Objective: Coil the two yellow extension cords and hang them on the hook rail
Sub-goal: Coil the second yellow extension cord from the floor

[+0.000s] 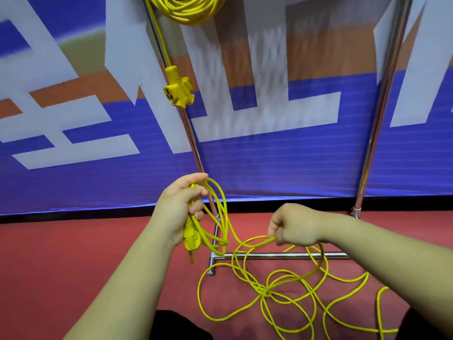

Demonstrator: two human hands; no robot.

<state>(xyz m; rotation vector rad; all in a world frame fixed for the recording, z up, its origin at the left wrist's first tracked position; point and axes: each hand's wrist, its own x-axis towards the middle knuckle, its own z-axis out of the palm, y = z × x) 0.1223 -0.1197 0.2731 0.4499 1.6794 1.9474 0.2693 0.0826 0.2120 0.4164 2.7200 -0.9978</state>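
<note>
One yellow extension cord hangs as a finished coil (188, 9) at the top edge, with its yellow socket block (179, 88) dangling beside the left pole. The second yellow cord (267, 290) lies in loose tangled loops on the red floor. My left hand (180, 207) grips a few gathered loops of it, and the yellow plug (192, 238) hangs below that fist. My right hand (294, 225) pinches a strand of the same cord, which runs from there across to my left hand. The hook rail itself is out of view above.
A chrome rack stands ahead, with a left pole (193, 141), a right pole (375, 123) and a base bar (282, 255) on the red floor (73, 244). A blue and white banner (269, 158) hangs behind it. Dark clothing shows at the bottom edge.
</note>
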